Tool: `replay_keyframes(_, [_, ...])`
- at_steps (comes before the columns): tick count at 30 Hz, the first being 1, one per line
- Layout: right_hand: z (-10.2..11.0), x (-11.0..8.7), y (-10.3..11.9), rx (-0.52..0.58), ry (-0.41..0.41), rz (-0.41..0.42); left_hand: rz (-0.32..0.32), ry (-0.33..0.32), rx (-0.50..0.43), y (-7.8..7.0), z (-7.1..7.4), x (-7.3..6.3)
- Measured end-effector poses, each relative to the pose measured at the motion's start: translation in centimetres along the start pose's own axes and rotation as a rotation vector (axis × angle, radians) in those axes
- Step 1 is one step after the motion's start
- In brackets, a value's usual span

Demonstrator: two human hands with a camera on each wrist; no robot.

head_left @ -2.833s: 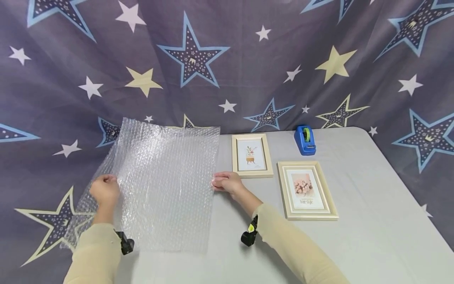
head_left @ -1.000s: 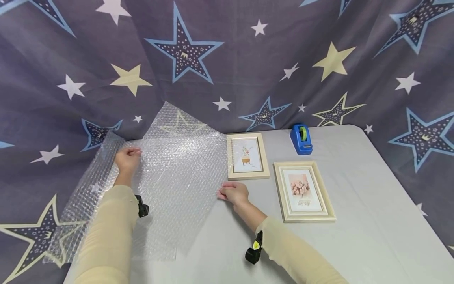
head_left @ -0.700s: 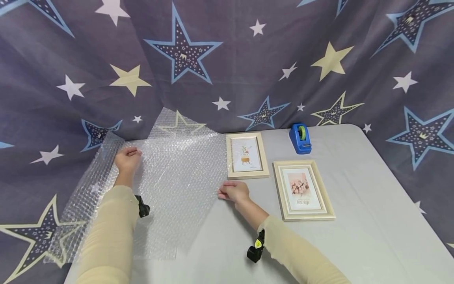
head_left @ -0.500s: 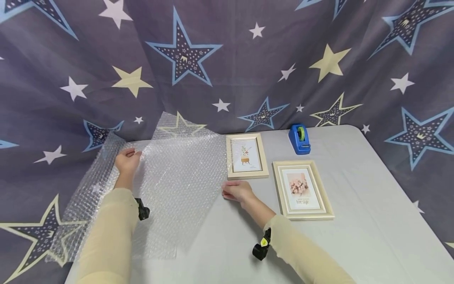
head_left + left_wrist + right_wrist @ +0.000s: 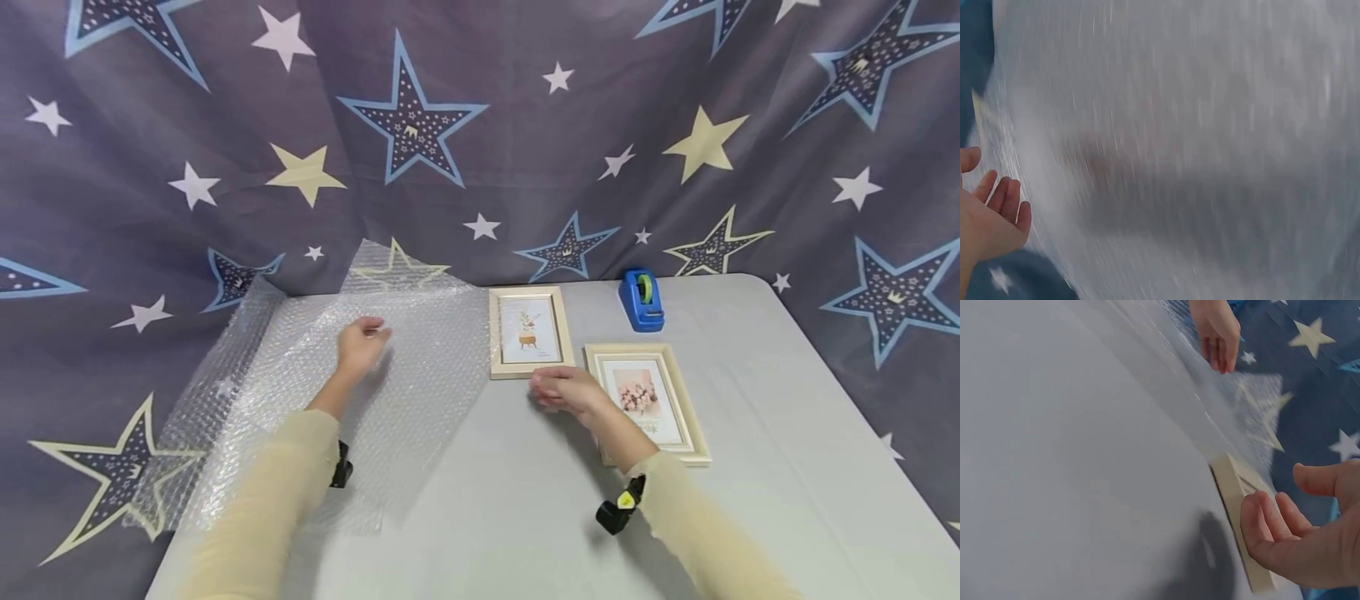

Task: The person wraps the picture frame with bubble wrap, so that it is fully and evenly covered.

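Observation:
A large clear sheet of bubble wrap [image 5: 427,375] lies over the left part of the table, its far corner reaching up against the curtain. My left hand [image 5: 362,343] hovers above it with relaxed fingers, holding nothing; in the left wrist view the same hand [image 5: 994,215] shows its fingers spread apart. The wrap's right edge overlaps the left side of a small picture frame [image 5: 528,329] with a potted-plant print. Close to that frame's near edge is my right hand [image 5: 572,392], its fingers loosely bent around nothing. Its forearm partly covers a larger cream picture frame [image 5: 637,367] with a pink-flower print.
A blue tape dispenser [image 5: 642,302] with green tape stands at the back of the table [image 5: 495,517], behind the larger frame. A dark curtain [image 5: 510,125] printed with stars hangs directly behind and beside the table. Some of the wrap hangs past the table's left edge.
Both hands have let go of the bubble wrap, which has been turned and laid down at a slant. The left hand has moved right across it; the right hand has moved right toward the frames.

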State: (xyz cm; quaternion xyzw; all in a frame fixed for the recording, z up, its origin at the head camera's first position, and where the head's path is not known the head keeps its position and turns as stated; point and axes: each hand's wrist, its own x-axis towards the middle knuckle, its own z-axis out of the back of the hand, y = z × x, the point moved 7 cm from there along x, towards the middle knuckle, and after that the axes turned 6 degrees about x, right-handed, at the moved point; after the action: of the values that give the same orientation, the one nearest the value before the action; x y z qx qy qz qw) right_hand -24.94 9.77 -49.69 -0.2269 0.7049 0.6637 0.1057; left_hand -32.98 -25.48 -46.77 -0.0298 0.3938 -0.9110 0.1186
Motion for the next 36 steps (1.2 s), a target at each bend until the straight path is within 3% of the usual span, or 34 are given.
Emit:
replay_keyframes(5, [4.3, -0.7, 0.7, 0.002, -0.017, 0.011, -0.133, 0.084, -0.038, -4.1, -4.6, -1.7])
replay_keyframes(9, [7.7, -1.4, 1.0, 0.03, -0.034, 0.038, -0.204, 0.132, -0.096, -7.2, -7.9, -3.3])
replay_keyframes(15, [12.6, -2.7, 1.6, -0.017, -0.098, 0.066, -0.252, 0.189, -0.141, -11.4, -12.4, -5.8])
replay_keyframes(20, [15.9, -3.8, 2.0, -0.067, -0.193, 0.054, -0.291, 0.316, -0.153, -14.3, -16.5, -8.3])
replay_keyframes(25, [18.6, -4.0, 1.6, -0.116, -0.271, 0.042, -0.272, 0.412, -0.14, -15.7, -19.9, -10.8])
replay_keyframes(29, [20.7, -3.6, 0.2, -0.076, -0.314, 0.02, -0.243, 0.483, -0.091, -16.2, -22.4, -12.7])
replay_keyframes(32, [22.0, -3.6, -0.8, -0.07, -0.373, -0.002, -0.236, 0.498, -0.053, -16.5, -23.8, -13.9])
replay_keyframes(36, [22.0, -4.3, -1.2, -0.179, -0.406, -0.039, -0.211, 0.465, -0.037, -16.8, -24.7, -14.8])
